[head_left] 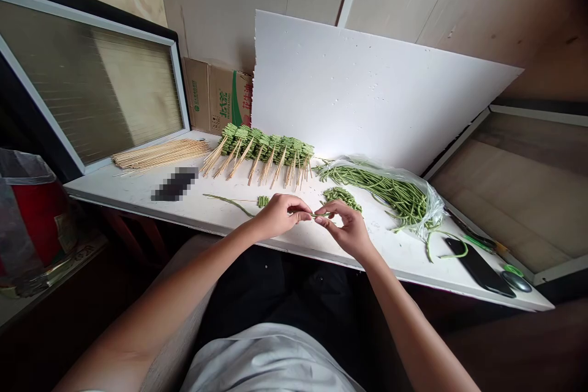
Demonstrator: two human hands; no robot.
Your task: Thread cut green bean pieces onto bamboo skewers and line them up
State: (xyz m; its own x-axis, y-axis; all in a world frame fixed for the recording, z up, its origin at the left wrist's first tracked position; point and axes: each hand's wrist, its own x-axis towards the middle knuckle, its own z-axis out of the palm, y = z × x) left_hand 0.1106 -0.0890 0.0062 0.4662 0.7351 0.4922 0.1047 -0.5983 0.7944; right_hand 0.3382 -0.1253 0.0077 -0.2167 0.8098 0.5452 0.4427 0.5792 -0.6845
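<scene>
Between my two hands, near the table's front edge, is a thin green bean. My left hand pinches it from the left, and a long bean trails out on the table to the left of this hand. My right hand pinches the bean from the right, fingertips close to those of my left hand. Just behind my left hand lies a small row of short cut pieces by a thin stick. A heap of cut bean pieces sits behind my right hand.
Skewered bean bundles stand stacked at the back, with bare sticks left of them. Long beans lie in a clear bag to the right. A black phone is near the right end. A white board leans behind.
</scene>
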